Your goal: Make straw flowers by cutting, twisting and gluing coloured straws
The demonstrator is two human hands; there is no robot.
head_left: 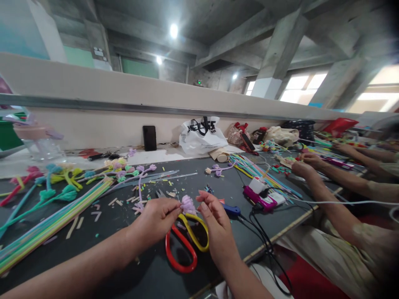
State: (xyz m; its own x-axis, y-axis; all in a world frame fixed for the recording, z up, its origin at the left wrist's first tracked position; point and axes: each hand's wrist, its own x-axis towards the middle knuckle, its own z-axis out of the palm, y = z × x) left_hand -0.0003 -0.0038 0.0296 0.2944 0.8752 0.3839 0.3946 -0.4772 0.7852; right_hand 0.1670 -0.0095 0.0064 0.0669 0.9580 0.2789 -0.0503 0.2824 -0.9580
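Both hands pinch purple puff (188, 204) just above scissors (187, 241): left hand (157, 218) fingers clamped on its left side, right hand (215, 224) fingertips on its right. Glue gun (231, 210) just right of scissors.

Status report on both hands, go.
Left hand and right hand both pinch the purple pipe-cleaner flower. Scissors lie beneath. Nothing in the way.

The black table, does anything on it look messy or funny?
Yes. Small cut scraps lie scattered over the black table near the left hand. The scissors lie under both hands, beneath the purple fuzzy flower they pinch.
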